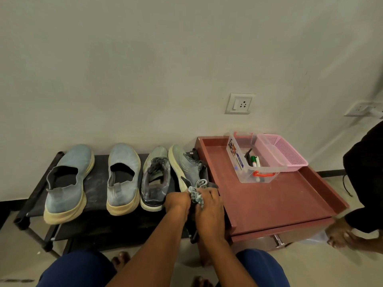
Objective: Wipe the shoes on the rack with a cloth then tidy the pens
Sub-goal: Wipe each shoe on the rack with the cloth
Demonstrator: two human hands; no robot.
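1. Black shoe rack sits low against the wall, with four shoes lined up on its top shelf.
2. The two on the left are light blue slip-ons with cream soles: one at the far left, the other just right of it, toes pointing to the wall.
3. Next comes a grey lace-up sneaker, upright. The fourth shoe, its match, is tipped onto its side at the right end of the rack, pale sole facing left.
4. Both hands are bunched at the heel of that tipped shoe. The left hand has its fingers curled on the heel end. The right hand has its fingers curled round a crumpled grey cloth, pressing it on the shoe's heel.
5. Right of the rack, touching or nearly so, is a reddish-brown cabinet with a raised rim round its top surface.
6. At the far side of that surface is a clear plastic box with orange handles. The pens are in it, a few markers with green and white showing.
7. A pink basket leans against the box's right side.
8. Another person's hand shows at the right edge, low by the cabinet.
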